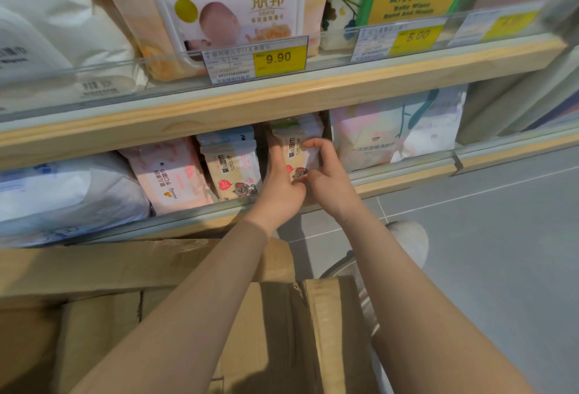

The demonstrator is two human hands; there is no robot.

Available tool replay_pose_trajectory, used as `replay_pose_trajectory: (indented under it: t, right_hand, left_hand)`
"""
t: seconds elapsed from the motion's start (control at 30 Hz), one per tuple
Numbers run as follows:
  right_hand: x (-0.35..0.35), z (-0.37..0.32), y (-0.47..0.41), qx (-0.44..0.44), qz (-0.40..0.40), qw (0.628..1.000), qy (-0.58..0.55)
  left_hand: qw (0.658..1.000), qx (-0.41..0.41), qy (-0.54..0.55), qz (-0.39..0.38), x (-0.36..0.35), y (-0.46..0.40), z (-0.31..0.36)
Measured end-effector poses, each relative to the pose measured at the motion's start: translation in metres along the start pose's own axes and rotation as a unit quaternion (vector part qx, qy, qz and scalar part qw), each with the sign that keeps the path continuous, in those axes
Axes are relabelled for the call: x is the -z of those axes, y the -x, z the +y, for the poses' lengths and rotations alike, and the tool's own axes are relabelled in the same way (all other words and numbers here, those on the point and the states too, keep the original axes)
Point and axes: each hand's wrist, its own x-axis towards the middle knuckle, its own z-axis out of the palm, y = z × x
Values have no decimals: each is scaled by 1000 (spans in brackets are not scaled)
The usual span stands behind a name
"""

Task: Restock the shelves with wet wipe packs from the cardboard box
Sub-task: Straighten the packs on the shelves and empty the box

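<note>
A small stack of cream and pink wet wipe packs (297,149) stands upright on the lower shelf (404,179), under the upper shelf board. My left hand (279,183) holds its left side with fingers reaching up along the pack. My right hand (326,174) grips its right side, thumb curled over the front. A matching row of the same packs (233,171) stands just to the left. The open cardboard box (282,331) sits on the floor below my forearms; its inside is not visible.
Pink packs (169,174) and a large white-blue pack (62,193) fill the lower shelf's left; a pastel pack (394,133) stands right of my hands. The upper shelf (282,95) carries big baby wipe packs and price tags. Grey floor tiles and a shoe (407,240) lie right.
</note>
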Motion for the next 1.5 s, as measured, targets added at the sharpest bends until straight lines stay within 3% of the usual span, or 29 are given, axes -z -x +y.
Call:
replay_pose_trajectory:
  t: [0.13, 0.27, 0.4, 0.53, 0.63, 0.77, 1.2, 1.37, 1.5]
  right_hand:
    - [0, -2, 5, 12, -3, 1000, 9]
    - [7, -11, 29, 16, -9, 994, 112]
    - [-4, -37, 51, 50, 31, 973, 225]
    - [-51, -68, 60, 29, -77, 971, 225]
    - [-91, -76, 56, -2, -150, 965, 213]
    - [-127, -69, 47, -28, -188, 963, 192]
    - [-136, -54, 39, -36, -183, 965, 184]
    - [-122, -96, 69, -58, -175, 963, 197]
    - [-104, -142, 120, -34, -155, 957, 241]
  left_hand:
    - [1000, 3, -9, 0, 3, 7, 3]
    - [999, 18, -25, -9, 11, 42, 14]
    - [994, 11, -9, 111, 48, 79, 2]
    - [969, 112, -60, 211, 103, 88, -27]
    - [972, 106, -59, 202, 124, 79, -46]
    - [976, 121, -50, 175, 131, 74, -44]
    - [979, 109, -70, 158, 133, 82, -53]
    - [984, 75, -135, 88, 149, 110, -30]
    - [977, 0, -184, 111, 177, 161, 1]
